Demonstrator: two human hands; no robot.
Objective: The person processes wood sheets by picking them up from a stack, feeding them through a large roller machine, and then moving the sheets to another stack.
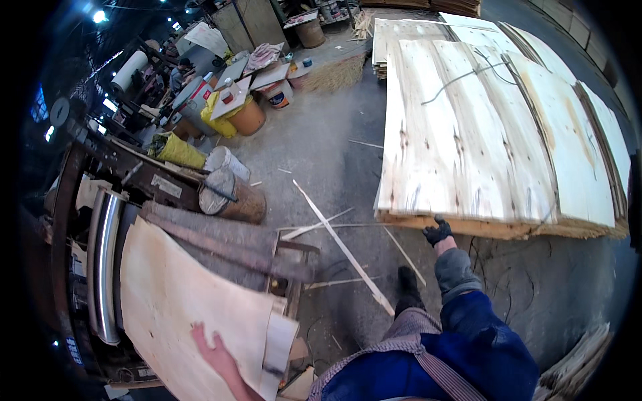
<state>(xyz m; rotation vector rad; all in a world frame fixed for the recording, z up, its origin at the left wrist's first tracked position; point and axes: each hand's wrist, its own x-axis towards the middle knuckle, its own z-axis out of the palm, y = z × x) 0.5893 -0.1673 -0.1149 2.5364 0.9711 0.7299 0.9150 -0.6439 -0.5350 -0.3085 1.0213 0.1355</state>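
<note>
My bare left hand (215, 351) lies with spread fingers on a pale wood veneer sheet (180, 294). The sheet rests on the machine's bed, its far left edge beside a shiny metal roller (107, 267). Under its right edge another veneer piece (279, 341) sticks out. My right hand (438, 232), in a dark glove, is held out at the front edge of a large veneer stack (468, 147). Its fingers are partly bent and apart, with nothing visible in them; whether they touch the stack's edge I cannot tell.
A dark wire (461, 79) lies across the stack. Long wood strips (341, 244) litter the floor between machine and stack. Buckets (234, 194), an orange tub (246, 117) and a yellow sack (180, 150) stand at the far left. Veneer scraps (575, 364) lie at lower right.
</note>
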